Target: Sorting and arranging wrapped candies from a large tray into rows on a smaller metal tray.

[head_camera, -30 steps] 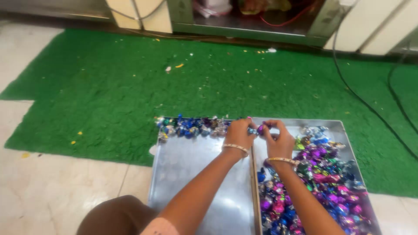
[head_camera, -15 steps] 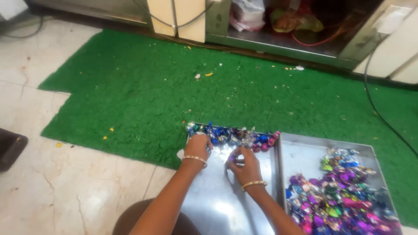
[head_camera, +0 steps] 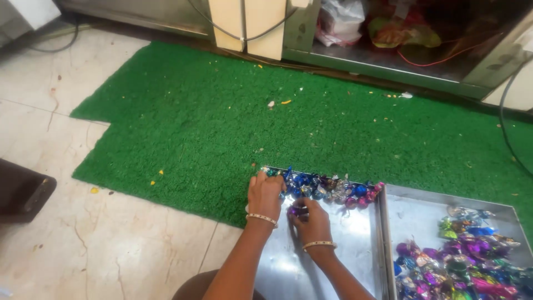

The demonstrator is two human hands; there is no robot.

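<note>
Two steel trays lie side by side on the floor. Along the far edge of the left tray (head_camera: 333,261) runs a row of shiny wrapped candies (head_camera: 327,189), mostly blue and purple. My left hand (head_camera: 265,193) lies curled over the left end of that row, its fingertips hidden among the wrappers. Just to the right of it, my right hand (head_camera: 312,221) pinches a purple wrapped candy (head_camera: 297,211) above the tray. Both wrists wear a pale bangle. The right tray (head_camera: 422,214) holds a heap of colourful candies (head_camera: 466,261).
The trays sit half on a green turf mat (head_camera: 277,122) and half on beige tiles (head_camera: 111,239). A dark object (head_camera: 22,191) is at the left edge. Behind the mat stand a metal cabinet base (head_camera: 388,61), cables and bags.
Both hands have moved left, from the seam between the trays to the left end of the candy row. The view has swung left and closer.
</note>
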